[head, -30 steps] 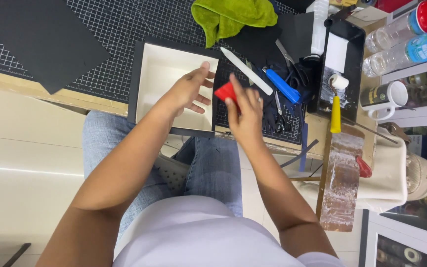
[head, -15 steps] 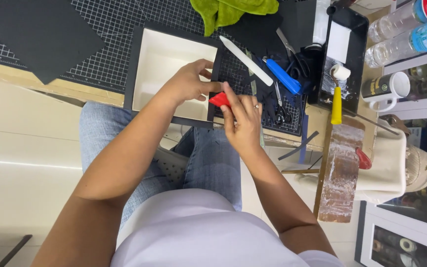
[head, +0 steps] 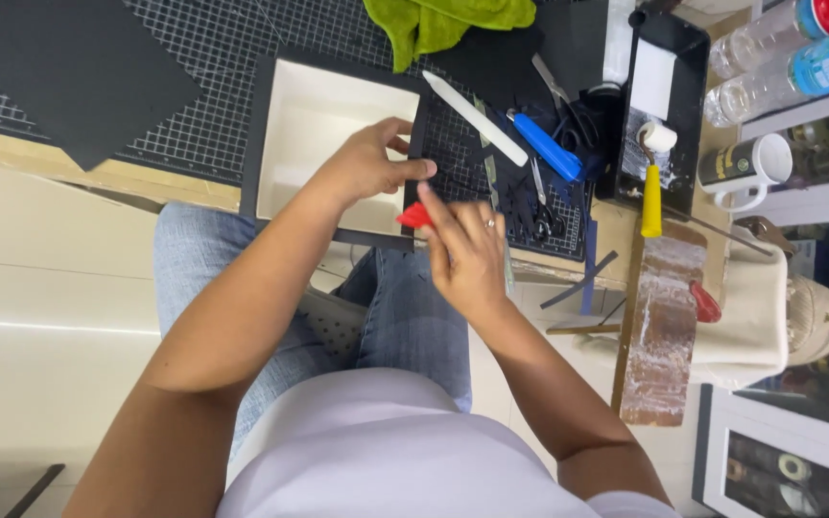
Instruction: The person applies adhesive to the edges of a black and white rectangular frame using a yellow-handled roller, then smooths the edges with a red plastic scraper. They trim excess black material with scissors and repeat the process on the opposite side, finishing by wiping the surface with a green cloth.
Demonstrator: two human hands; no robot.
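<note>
Shallow black-edged tray (head: 323, 144) with a pale inside, lying at the near edge of the cutting mat (head: 194, 105) and overhanging the knees slightly, probably so its right wall sits within easy reach of both hands. Small red tool (head: 414, 217) pinched in the right hand (head: 467, 254), fingers closed over it, only its tip showing, pressed against the tray's right wall low down, seemingly to rub the black covering flat. Just above that grip, left hand (head: 367, 165) clamped over the same wall, thumb outside and fingers inside, apparently bracing the tray against the push. Right of the grip and a little farther: scissors (head: 544, 216), blue-handled knife (head: 544, 146), white folding stick (head: 477, 117). Farther right, a yellow-handled roller (head: 651, 187) resting in a black paint tray (head: 669, 58). Farthest off, a green cloth (head: 443, 19).
</note>
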